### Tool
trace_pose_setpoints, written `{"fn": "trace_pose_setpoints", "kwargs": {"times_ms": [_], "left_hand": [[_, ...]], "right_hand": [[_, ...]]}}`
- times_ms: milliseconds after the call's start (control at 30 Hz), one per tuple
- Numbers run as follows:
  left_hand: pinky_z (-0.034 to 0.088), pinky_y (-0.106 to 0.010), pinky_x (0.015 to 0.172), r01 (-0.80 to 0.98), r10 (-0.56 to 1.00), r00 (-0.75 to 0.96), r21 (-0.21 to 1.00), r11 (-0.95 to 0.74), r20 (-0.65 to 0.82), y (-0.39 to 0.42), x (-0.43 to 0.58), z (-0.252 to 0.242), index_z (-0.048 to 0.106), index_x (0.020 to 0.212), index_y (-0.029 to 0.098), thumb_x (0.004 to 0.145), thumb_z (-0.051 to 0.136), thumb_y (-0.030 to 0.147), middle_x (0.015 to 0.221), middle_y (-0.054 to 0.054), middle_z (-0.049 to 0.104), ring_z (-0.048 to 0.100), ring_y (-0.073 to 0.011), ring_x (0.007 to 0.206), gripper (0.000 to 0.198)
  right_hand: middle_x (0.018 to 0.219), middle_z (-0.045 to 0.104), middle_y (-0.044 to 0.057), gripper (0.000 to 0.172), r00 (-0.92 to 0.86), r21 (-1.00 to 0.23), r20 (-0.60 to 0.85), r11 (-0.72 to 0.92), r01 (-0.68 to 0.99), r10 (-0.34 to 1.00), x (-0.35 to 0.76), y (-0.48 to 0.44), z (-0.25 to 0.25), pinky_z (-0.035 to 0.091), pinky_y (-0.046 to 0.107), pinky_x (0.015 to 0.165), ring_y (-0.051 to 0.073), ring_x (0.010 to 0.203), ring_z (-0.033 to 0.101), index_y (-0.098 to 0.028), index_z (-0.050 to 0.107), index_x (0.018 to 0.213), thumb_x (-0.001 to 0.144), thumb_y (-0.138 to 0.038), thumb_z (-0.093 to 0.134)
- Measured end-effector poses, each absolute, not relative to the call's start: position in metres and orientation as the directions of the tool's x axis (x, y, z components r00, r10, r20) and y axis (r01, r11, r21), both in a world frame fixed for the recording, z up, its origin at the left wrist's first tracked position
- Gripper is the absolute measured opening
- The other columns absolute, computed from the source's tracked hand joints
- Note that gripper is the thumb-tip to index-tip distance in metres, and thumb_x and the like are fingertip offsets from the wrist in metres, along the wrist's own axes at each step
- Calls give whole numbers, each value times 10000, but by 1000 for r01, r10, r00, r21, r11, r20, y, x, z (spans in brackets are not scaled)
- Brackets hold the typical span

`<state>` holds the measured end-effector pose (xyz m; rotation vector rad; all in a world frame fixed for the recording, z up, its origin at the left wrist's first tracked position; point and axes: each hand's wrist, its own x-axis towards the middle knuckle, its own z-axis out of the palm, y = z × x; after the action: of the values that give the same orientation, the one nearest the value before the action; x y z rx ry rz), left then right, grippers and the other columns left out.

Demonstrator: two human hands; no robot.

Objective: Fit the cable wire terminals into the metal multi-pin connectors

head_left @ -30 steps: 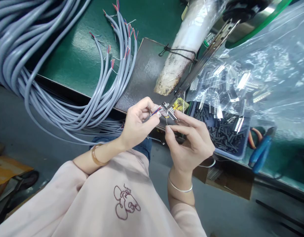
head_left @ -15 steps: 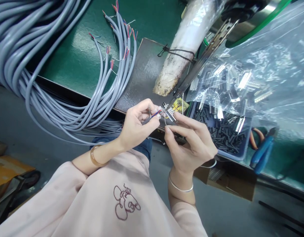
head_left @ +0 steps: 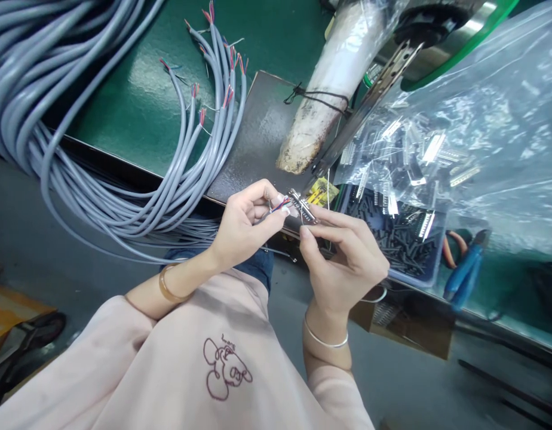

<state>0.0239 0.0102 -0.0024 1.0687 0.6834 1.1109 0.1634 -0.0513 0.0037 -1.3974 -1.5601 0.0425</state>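
My left hand (head_left: 244, 224) pinches the red and blue wires (head_left: 280, 205) at a cable end. Right beside those wires is a small metal connector (head_left: 303, 206) with a row of pins. My right hand (head_left: 343, 254) has its fingertips closed on a thin white wire (head_left: 301, 218), with its index finger against the connector's lower right end. Just above the connector is the tip of a long metal soldering iron (head_left: 365, 110). A yellow piece (head_left: 321, 192) lies behind the connector.
Grey cables (head_left: 79, 149) with stripped ends spread at the left. A wrapped white tube (head_left: 321, 95) leans over a dark plate (head_left: 258, 131). At the right are a bag of connectors (head_left: 419, 143), a blue bin (head_left: 431, 278) of black pieces and blue-handled pliers (head_left: 464, 278).
The soldering iron's tip and the connector have come slightly apart, and the connector is tilted a little differently. Both hands keep their holds. The whole view has shifted slightly.
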Motion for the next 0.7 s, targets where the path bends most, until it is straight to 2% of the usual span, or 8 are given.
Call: {"fn": "trace_pose_setpoints", "kwargs": {"times_ms": [167, 467, 700], "left_hand": [[468, -147, 551, -315, 960, 255, 949, -31, 116, 9, 28, -3, 499, 751, 186, 790, 670, 167, 736, 23, 582, 531, -55, 602, 176], [367, -159, 496, -175, 967, 206, 978, -116, 152, 4, 31, -9, 493, 754, 197, 848, 640, 148, 685, 29, 488, 468, -59, 575, 181], [368, -168, 514, -170, 957, 220, 973, -155, 191, 4, 30, -11, 475, 780, 204, 885, 571, 120, 686, 36, 489, 436, -53, 555, 165]], "right_hand": [[985, 799, 0, 169, 130, -541, 672, 362, 759, 729, 163, -49, 3, 628, 290, 798, 149, 881, 766, -222, 717, 855, 815, -62, 757], [996, 797, 11, 169, 91, -458, 706, 355, 815, 703, 162, -47, 1, 630, 279, 804, 148, 885, 767, -225, 720, 886, 816, -80, 773], [977, 796, 8, 178, 82, -427, 709, 335, 840, 700, 160, -47, 1, 631, 269, 803, 144, 880, 769, -223, 702, 878, 821, -64, 761]]}}
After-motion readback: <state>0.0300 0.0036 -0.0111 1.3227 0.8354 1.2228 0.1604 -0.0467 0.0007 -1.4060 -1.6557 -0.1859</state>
